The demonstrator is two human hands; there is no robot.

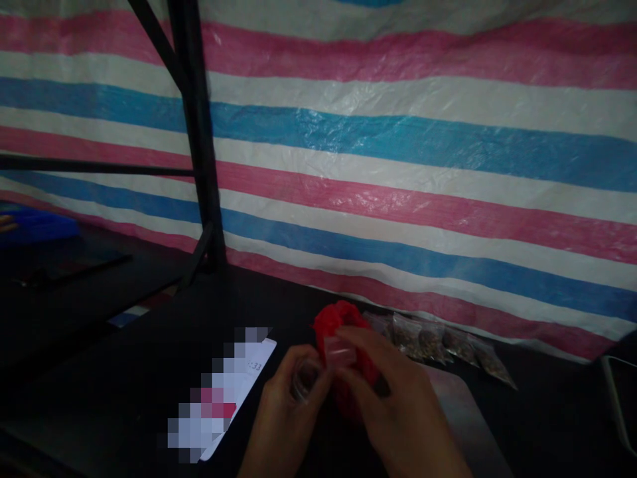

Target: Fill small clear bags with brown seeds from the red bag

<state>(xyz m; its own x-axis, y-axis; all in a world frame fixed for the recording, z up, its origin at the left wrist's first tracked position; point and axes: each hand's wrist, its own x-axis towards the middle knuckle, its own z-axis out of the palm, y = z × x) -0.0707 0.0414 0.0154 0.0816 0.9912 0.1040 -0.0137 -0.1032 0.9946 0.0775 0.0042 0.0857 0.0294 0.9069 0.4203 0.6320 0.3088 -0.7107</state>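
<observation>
One blue item [40, 226] at far left, on the dark table [279, 309]. Next, a black frame [196, 133] with upright post and side bars; behind it and across the whole back, a striped sheet [398, 172] in pink, white and blue, no lettering seen on it. Right of the post, nearer: a lit phone [243, 382], lying aslant, much of it pixelated. Readable on screen: "33", the figure ahead of it unclear. Centre: left hand [293, 388] curled round some clear plastic [304, 380], ring-like, blurred; its thumb reaches the edge of a small bag [340, 350]. Cannot tell whether plastic and bag are one piece. Bag is clear, held up just before a red bundle [342, 315]. Right hand [385, 375]: thumb and fingers pinched on the bag. Beyond, a row of filled bags [435, 344], brownish contents, no legible labels. Beneath the right forearm, a grey sheet [465, 405]. Far right, a pale-rimmed object [617, 405], partly cut off.
</observation>
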